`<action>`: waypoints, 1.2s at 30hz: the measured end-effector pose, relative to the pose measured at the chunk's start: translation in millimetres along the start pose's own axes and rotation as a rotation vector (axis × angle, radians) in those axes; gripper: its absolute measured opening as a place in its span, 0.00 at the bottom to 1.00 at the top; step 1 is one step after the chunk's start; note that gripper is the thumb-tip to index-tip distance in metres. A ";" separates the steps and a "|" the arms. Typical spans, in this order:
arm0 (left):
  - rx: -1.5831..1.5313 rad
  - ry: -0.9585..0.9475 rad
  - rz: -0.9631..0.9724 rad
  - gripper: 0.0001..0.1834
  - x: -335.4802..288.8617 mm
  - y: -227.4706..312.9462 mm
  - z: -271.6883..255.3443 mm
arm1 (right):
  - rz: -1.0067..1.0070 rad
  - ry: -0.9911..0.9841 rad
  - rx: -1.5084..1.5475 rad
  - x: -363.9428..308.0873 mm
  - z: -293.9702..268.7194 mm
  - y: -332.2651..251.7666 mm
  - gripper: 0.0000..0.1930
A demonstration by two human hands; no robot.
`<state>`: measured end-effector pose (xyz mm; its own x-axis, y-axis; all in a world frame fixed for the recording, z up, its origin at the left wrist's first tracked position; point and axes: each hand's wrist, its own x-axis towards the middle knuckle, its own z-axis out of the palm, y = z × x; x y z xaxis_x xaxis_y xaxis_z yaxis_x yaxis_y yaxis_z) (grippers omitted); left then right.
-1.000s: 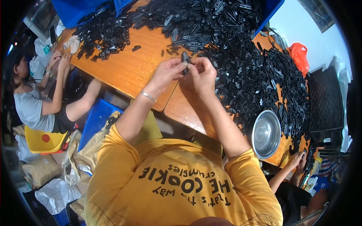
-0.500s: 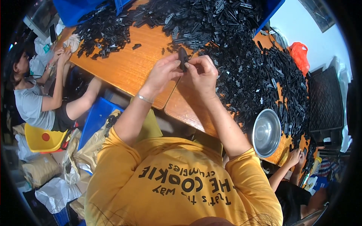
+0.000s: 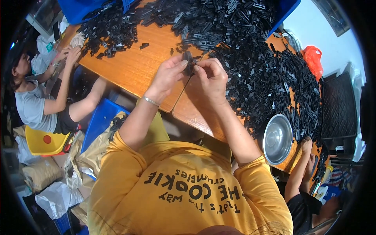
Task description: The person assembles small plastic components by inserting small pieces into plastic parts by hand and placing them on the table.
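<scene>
We held a small black plastic part [image 3: 189,62] above the wooden desk [image 3: 133,66]. Our left hand [image 3: 169,74] and right hand [image 3: 212,78] met on it, fingers [image 3: 183,62] clamped.

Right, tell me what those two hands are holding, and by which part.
Both hands hold one small black plastic part between them: the left hand pinches its left side, the right hand its right side, above the wooden table.

Wooden tabletop [image 3: 129,66] spreads beneath the grip, a blue crate [image 3: 78,8] beyond it to the left, a pale wall [image 3: 333,43] far right, a yellow stool [image 3: 43,141] low left.
</scene>
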<state>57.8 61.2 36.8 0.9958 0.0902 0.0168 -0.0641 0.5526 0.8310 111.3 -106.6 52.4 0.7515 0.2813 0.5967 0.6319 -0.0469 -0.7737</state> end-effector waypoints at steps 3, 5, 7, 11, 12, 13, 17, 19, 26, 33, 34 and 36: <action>-0.031 -0.014 0.002 0.17 0.2 2.5 1.2 | -0.025 -0.016 -0.028 -0.7 2.5 0.8 0.05; -0.038 -0.014 -0.007 0.17 0.2 3.9 1.5 | -0.072 -0.015 -0.066 -0.3 3.2 1.0 0.05; -0.059 0.001 -0.021 0.18 0.7 3.1 0.0 | -0.080 -0.017 -0.066 0.3 3.5 -0.3 0.05; -0.104 -0.009 -0.007 0.18 0.9 -1.2 -2.4 | -0.108 -0.020 -0.094 1.0 3.0 -1.5 0.05; -0.106 -0.012 -0.014 0.18 1.3 -2.4 -3.3 | -0.108 -0.020 -0.094 0.9 3.6 -2.3 0.05; -0.108 -0.016 -0.022 0.18 1.6 -3.6 -4.1 | -0.081 -0.001 -0.061 0.6 5.0 -4.0 0.05; -0.126 -0.020 -0.006 0.19 2.1 -7.4 -3.2 | -0.077 0.017 -0.043 3.0 8.9 0.4 0.06; -0.069 0.053 -0.042 0.19 -0.5 -4.9 -0.9 | -0.015 0.009 -0.051 0.1 8.1 -4.5 0.06; -0.027 0.031 -0.024 0.18 -5.8 -4.6 -2.6 | 0.003 -0.052 -0.112 -4.4 6.5 -3.7 0.08; 0.102 0.047 0.088 0.16 -14.2 -6.2 0.3 | 0.354 -0.132 -0.049 -5.2 12.5 -7.8 0.13; 0.219 0.036 0.160 0.15 -13.8 -6.5 3.7 | 0.276 -0.128 -0.109 -9.4 13.3 -4.8 0.14; 0.269 0.049 0.170 0.15 -18.5 -0.3 4.3 | 0.082 -0.119 -0.205 -16.6 17.2 3.2 0.17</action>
<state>39.7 55.8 38.6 0.9675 0.2059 0.1466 -0.2030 0.2875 0.9360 97.6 -95.0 36.3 0.7819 0.3789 0.4950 0.6041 -0.2646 -0.7517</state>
